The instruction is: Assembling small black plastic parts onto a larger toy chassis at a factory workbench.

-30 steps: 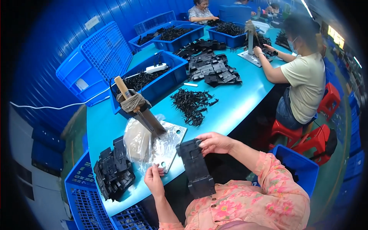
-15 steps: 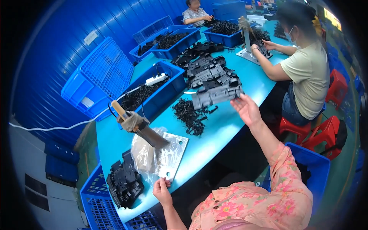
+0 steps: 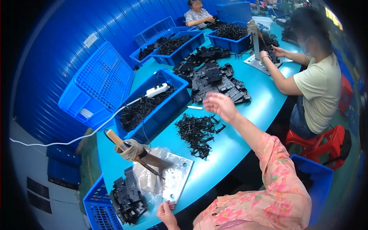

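Note:
My right hand [image 3: 221,106] is held over the table, fingers stretched out with nothing visible in them. It is between a heap of flat black moulded plastic parts [image 3: 218,80] and a loose pile of small black plastic clips [image 3: 196,134]. My left hand [image 3: 166,212] is low at the near corner of a metal base plate [image 3: 177,182], its fingers curled together; whatever they may hold is hidden. On that plate stands a soldering iron [image 3: 119,141], its wooden handle tied to an upright with cloth wrapping. Clear plastic film [image 3: 149,178] covers part of the plate.
More black moulded parts [image 3: 128,199] are stacked at the table's near left. A blue bin [image 3: 163,109] of black clips carries a white power strip [image 3: 157,90]. Further blue bins stand behind. At the right a co-worker [image 3: 320,84] sits at a similar stand; red stools [image 3: 326,145] are beside the table.
My right hand has let go of a flat black moulded part and moved left, toward the clip pile. My left hand stays by the plate corner. The whole view has shifted slightly.

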